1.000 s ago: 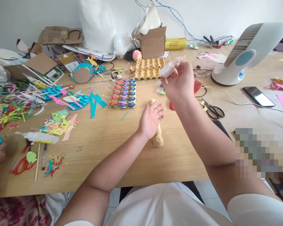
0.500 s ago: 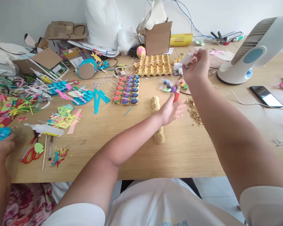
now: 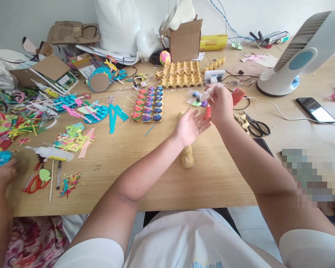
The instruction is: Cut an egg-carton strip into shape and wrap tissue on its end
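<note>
My left hand (image 3: 190, 128) hovers palm up over the table with its fingers spread and nothing gripped in it. Just beyond its fingertips shows a red handle (image 3: 208, 112), partly covered by my hands. My right hand (image 3: 222, 104) is closed, pinching a whitish, see-through crumpled piece (image 3: 211, 91), perhaps thin plastic. Under my left hand runs a lumpy tan strip (image 3: 188, 161), its middle hidden. Behind my hands lies a clear bag with small coloured lumps (image 3: 197, 100).
Painted egg-carton cups (image 3: 147, 105) with sticks stand left of centre, before yellow egg trays (image 3: 181, 74). On the right are black scissors (image 3: 258, 126), a phone (image 3: 315, 109) and a white fan (image 3: 293, 56). Another person's hand (image 3: 7, 171) holds blue material at far left.
My right hand has come down and nearer with the whitish piece. My left hand has drawn slightly left, fingers spreading. Scissors and an orange cup-like thing on the right are now uncovered.
</note>
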Motion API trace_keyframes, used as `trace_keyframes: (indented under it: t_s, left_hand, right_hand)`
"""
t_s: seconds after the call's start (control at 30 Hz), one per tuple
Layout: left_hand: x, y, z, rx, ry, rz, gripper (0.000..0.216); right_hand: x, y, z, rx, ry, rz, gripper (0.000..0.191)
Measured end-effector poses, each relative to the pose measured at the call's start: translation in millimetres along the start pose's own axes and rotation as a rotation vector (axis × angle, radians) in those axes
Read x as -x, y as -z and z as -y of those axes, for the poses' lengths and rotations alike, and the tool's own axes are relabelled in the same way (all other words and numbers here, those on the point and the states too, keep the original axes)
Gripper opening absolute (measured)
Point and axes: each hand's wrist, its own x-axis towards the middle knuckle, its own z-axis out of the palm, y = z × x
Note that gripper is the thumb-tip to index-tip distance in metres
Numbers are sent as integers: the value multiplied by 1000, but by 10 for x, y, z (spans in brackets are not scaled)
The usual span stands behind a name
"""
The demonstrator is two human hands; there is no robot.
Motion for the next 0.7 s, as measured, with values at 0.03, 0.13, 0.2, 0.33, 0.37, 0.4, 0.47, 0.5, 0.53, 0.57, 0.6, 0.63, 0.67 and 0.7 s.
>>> trace_keyframes:
  t_s: [0.03,0.13,0.2,0.33,0.37,0.4,0.47,0.5,0.53,0.57,0.6,0.63,0.67,0.7]
  left_hand:
    - [3,92,-62,-32,-74,-60,23]
    - [16,386,-153,-257,-297,-249,10]
    - [25,567,-133,-465,-427,-311,22]
    - [42,821,9,-783,-757,-236,11]
    - [43,862,42,-826,-808,-242,8]
    - [42,895,67,-847,-834,-253,3]
    - [40,940,72,-787,-821,-274,15]
    - [42,953,51,-700,-781,-278,23]
    - [47,962,15,-584,-724,-273,31]
    - [58,969,-33,-451,-654,-255,39]
    - [76,973,-87,-319,-581,-225,48]
    - [100,976,-143,-204,-525,-183,55]
    - [129,976,-196,-115,-488,-149,60]
    - [161,971,-242,-51,-470,-127,63]
  right_hand:
    - [170,18,-43,44,20,-12,31]
    - [627,61,-178,130,-60,-101,34]
    - [860,72,-256,175,-134,-98,32]
    - [1133,85,-339,374,-25,-17,32]
    - [1168,95,-345,435,23,-8,31]
    - [1194,106,-347,489,62,-2,30]
    - [1222,136,-347,568,105,6,28]
    - [1226,153,-347,598,119,12,27]
    - [1222,173,-348,633,133,23,27]
    - [1212,195,-351,677,147,35,28]
    - [1195,221,-353,729,157,48,29]
    - [1172,251,-353,787,161,60,30]
    - [1144,283,-348,845,157,71,32]
    - [1114,314,-334,897,149,75,34]
